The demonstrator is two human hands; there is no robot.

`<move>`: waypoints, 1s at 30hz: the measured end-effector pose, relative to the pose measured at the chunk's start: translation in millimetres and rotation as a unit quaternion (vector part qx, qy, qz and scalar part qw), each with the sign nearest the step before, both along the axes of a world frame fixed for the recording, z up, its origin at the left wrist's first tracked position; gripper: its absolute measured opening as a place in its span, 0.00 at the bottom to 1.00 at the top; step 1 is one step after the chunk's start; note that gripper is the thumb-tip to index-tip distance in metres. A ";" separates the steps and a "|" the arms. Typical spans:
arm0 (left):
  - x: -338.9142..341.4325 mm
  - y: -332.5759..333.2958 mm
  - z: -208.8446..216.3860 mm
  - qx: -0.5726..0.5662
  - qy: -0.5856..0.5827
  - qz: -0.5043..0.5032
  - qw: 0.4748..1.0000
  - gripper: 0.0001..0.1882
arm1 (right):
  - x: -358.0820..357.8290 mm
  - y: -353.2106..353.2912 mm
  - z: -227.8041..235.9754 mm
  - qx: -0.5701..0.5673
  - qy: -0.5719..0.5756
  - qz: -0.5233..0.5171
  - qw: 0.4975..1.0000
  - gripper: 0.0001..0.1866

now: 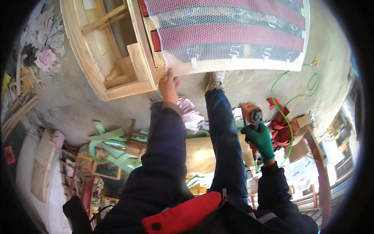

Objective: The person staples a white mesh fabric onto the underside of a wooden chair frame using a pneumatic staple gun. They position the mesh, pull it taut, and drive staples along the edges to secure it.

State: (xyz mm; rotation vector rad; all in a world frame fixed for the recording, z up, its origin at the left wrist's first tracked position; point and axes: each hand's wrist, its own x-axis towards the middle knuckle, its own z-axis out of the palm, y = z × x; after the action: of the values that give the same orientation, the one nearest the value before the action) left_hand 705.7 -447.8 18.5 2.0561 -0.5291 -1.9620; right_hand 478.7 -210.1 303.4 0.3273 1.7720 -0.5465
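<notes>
My bare left hand (169, 89) is at the near left corner of a white mesh sheet (233, 50), its fingers closed on the sheet's edge beside the wooden frame (128, 90). The mesh lies over dark red and black webbing straps (230, 34) stretched across that frame. In a green glove, my right hand (260, 139) grips an orange and black air staple gun (252, 112), held low to the right, apart from the frame. A bright green air hose (290, 128) runs from near the gun's handle.
Green foam strips (107, 140) and wood scraps lie at the lower left. Red webbing (278, 130) and a cardboard box (299, 125) are right of the gun. Crumpled pale cloth (189, 113) rests between my legs. The hose loops on the concrete floor (253, 85).
</notes>
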 end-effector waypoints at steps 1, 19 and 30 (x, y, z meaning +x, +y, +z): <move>-0.9 3.6 -5.9 -0.004 -0.014 0.009 1.000 0.18 | 2.0 -4.8 -5.7 -0.013 0.018 0.018 1.000 0.10; 30.6 18.5 167.5 -0.147 0.097 0.198 0.964 0.09 | -8.3 -56.7 15.1 -0.019 0.044 0.183 0.982 0.20; 43.7 64.7 62.6 -0.059 0.111 0.084 0.989 0.14 | 6.5 -40.3 -10.6 -0.037 0.031 0.184 0.982 0.19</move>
State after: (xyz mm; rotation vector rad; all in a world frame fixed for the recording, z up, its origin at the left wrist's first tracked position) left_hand 749.4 -383.1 81.1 1.7249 -0.4001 -1.9761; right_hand 485.2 -250.4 292.9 -0.0719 1.8123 -0.3596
